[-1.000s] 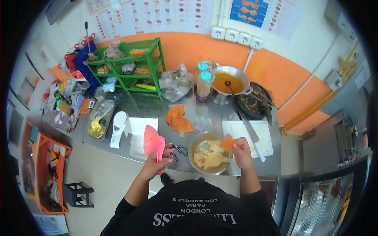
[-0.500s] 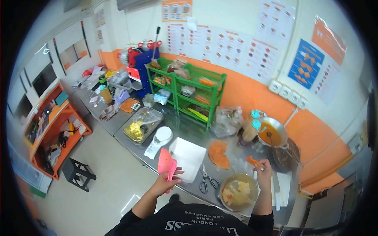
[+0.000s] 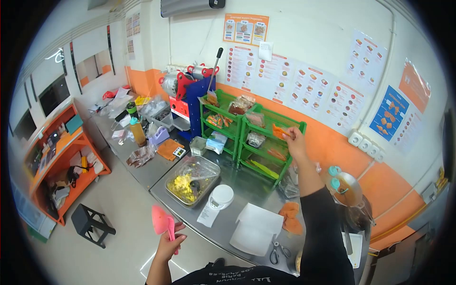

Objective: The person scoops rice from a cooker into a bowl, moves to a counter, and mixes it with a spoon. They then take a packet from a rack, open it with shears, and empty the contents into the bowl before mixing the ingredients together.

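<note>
My left hand (image 3: 170, 244) is closed around the handle of a pink plastic ladle (image 3: 160, 219), held over the floor in front of the counter's edge. My right arm reaches out to the green plastic rack (image 3: 242, 121), and my right hand (image 3: 297, 141) pinches a small orange packet (image 3: 279, 131) by its end. The packet overlaps the rack's upper shelf in this view. Wrapped food packs (image 3: 241, 104) lie on the rack's top tier, with orange packets (image 3: 218, 120) lower down. My right sleeve hides most of the bowl at the lower right.
On the steel counter stand a tray of yellow food (image 3: 183, 187), a white scale (image 3: 221, 195), an open white box (image 3: 254, 228), scissors (image 3: 275, 254) and an orange cloth (image 3: 290, 218). A pot (image 3: 349, 187) is at the right. A black stool (image 3: 90, 223) stands on the floor.
My right hand has moved from above the bowl up to the green rack, still holding the orange packet. The left hand keeps the ladle, now lower and further left. The view has shifted.
</note>
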